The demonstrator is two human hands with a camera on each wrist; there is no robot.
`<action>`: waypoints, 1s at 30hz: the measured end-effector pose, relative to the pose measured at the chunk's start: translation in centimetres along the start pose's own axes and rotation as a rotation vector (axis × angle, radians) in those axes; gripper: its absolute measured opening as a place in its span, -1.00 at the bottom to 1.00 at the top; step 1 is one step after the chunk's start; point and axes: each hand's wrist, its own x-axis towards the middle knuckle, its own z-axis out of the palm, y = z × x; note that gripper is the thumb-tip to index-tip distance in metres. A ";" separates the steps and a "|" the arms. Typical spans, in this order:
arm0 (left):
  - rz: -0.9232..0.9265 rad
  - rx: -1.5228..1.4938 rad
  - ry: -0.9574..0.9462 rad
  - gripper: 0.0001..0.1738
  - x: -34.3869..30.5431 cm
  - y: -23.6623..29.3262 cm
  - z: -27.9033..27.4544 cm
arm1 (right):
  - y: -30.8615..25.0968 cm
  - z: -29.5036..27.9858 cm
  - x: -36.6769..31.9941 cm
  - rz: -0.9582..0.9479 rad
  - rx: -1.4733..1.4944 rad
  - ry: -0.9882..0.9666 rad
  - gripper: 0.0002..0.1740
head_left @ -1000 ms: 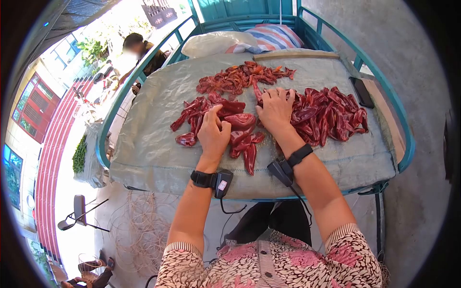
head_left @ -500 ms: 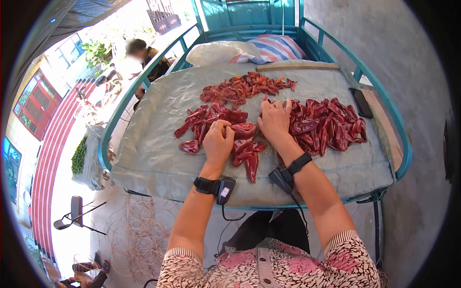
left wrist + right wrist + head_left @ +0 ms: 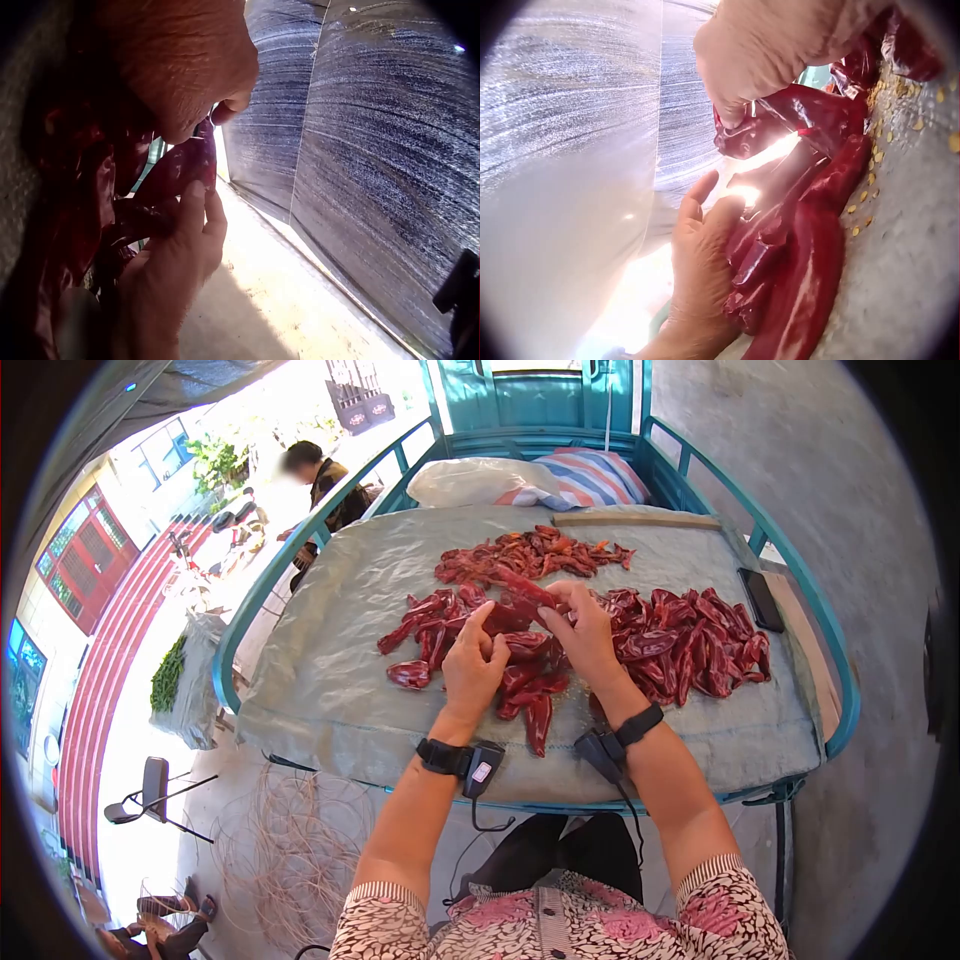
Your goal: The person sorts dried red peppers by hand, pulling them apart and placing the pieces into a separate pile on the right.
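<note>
My right hand [image 3: 585, 628] pinches a dark red dried pepper [image 3: 524, 586] between thumb and fingers, raised over the peppers in the middle. In the right wrist view, the right hand [image 3: 780, 52] grips one end of this pepper [image 3: 810, 116]. My left hand [image 3: 473, 675] is close to the pepper's other side, index finger stretched out and thumb apart from it. The left wrist view shows the left hand [image 3: 187, 67] beside the held pepper [image 3: 180, 169]. Under both hands lies a loose group of whole red peppers [image 3: 430, 620].
A larger heap of peppers [image 3: 690, 640] lies right, and flattened orange-red pieces [image 3: 530, 553] lie at the back. A phone [image 3: 762, 600] rests at the right edge of the grey sheet [image 3: 330, 660]. Teal rails [image 3: 255, 610] flank the cart bed. Pale seeds [image 3: 877, 157] dot the sheet.
The right hand has come away from the right heap's edge with a pepper raised in its fingers. The left hand's index finger has straightened. The whole view has tilted slightly upward.
</note>
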 end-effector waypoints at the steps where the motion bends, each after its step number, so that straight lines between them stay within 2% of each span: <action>1: 0.000 -0.014 -0.012 -0.40 0.0 0.0 0.0 | 0.0 0.1 -0.1 -0.006 0.053 -0.034 -0.67; 3: 0.002 -0.042 -0.037 -0.33 0.1 0.0 0.0 | -0.3 0.2 -0.3 0.021 0.154 -0.107 -0.69; 5: 0.011 -0.045 -0.037 -0.42 0.1 -0.3 0.1 | -0.8 0.1 -0.4 0.089 0.250 -0.184 -0.70; 10: -0.001 -0.074 -0.059 -0.66 -0.2 0.1 0.1 | -0.5 0.0 -0.4 0.119 0.218 -0.238 -0.71; 14: -0.023 -0.074 -0.013 -0.72 -0.1 -0.9 0.4 | -0.9 -0.1 -0.6 0.135 0.150 -0.247 -0.73; 17: -0.070 -0.063 0.066 -0.73 0.0 -1.1 0.6 | 0.7 0.1 -0.2 0.117 0.091 0.079 -0.78; 19: -0.069 -0.033 0.140 -0.73 0.2 -1.0 0.6 | 1.1 -0.3 0.1 0.148 0.057 0.192 -0.81; 20: -0.086 -0.033 0.082 -0.75 0.1 -1.4 0.6 | 1.3 -0.5 0.2 0.164 0.039 0.249 -0.82; 23: -0.094 -0.095 0.153 -0.61 0.2 -0.9 0.7 | 2.0 -0.2 0.4 -0.062 -0.104 0.314 -0.83; 24: -0.084 -0.038 0.142 -0.46 0.3 -1.0 0.6 | 1.8 -0.3 0.3 -0.034 -0.086 0.176 -0.82; 26: -0.110 -0.039 0.101 -0.50 0.2 -0.7 0.6 | 1.0 -0.5 0.1 0.025 -0.044 -0.106 -0.80; 29: -0.095 -0.015 0.078 -0.55 0.1 -0.6 0.4 | 1.2 -1.3 0.6 -0.190 -0.418 0.151 -0.76; 30: -0.083 -0.003 0.081 -0.57 0.1 -0.6 0.3 | 1.1 -1.8 0.6 -0.057 -0.536 0.208 -0.64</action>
